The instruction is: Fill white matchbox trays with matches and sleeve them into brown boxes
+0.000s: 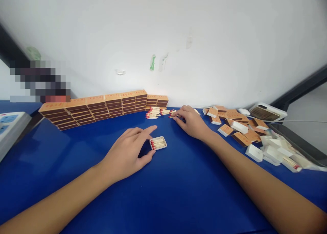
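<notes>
A small white matchbox tray [158, 143] filled with red-headed matches lies on the blue table in the middle. My left hand [127, 152] rests at its left side, thumb by the near corner and index finger stretched out past the far corner, fingers apart. Farther back, my right hand [191, 121] reaches to the loose matches by the wall. Its thumb and index finger pinch together at a few matchsticks [173, 114]; how many is hidden. A loose pile of matches [153, 113] lies left of these fingers.
Stacked matchboxes [102, 108] form a long row along the wall at the left. At the right lie scattered orange box sleeves [240, 138], white trays [254, 153] and a plastic bag. Behind them are a white device [268, 112] with a cable and a dark tray [298, 142].
</notes>
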`<state>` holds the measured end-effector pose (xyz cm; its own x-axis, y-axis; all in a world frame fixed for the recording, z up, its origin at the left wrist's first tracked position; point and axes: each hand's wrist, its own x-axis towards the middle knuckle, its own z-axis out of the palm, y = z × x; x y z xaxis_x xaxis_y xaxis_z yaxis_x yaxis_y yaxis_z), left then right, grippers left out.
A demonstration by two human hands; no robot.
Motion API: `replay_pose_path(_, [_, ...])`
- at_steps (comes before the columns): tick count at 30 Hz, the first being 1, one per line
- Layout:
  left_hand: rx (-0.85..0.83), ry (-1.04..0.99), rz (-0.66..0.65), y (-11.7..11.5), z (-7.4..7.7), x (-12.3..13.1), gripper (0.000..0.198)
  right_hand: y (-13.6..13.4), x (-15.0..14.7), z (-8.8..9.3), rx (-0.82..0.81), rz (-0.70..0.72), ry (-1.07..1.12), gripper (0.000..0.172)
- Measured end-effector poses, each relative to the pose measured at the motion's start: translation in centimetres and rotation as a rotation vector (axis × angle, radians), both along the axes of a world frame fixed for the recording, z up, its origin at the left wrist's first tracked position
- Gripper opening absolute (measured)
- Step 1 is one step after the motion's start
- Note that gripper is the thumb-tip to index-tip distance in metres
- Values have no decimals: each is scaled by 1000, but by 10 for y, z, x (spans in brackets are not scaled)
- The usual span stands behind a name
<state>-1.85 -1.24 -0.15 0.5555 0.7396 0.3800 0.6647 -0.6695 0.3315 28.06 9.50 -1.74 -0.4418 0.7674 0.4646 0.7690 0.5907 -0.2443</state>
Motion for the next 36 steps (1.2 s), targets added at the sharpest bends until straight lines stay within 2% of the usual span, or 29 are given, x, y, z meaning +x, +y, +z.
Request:
replay_pose_path(11, [2, 10, -4, 1, -2, 0, 67, 3, 3, -1, -4, -2, 0, 11])
replay_pose_path(20, [3, 5, 3, 1, -2, -1, 67, 5, 3, 1, -4, 16, -81, 16])
replay_pose_path(24, [13, 4, 5, 1, -2, -1, 68, -13, -8, 16, 27, 52, -18, 13])
replay_pose_path(30, [4, -2, 13, 3, -2, 1, 68, -67, -43, 46, 18, 257, -92, 12])
replay_pose_path(36, [19, -7, 10, 2, -2, 1, 67, -83, -62, 41, 59, 305, -296, 16])
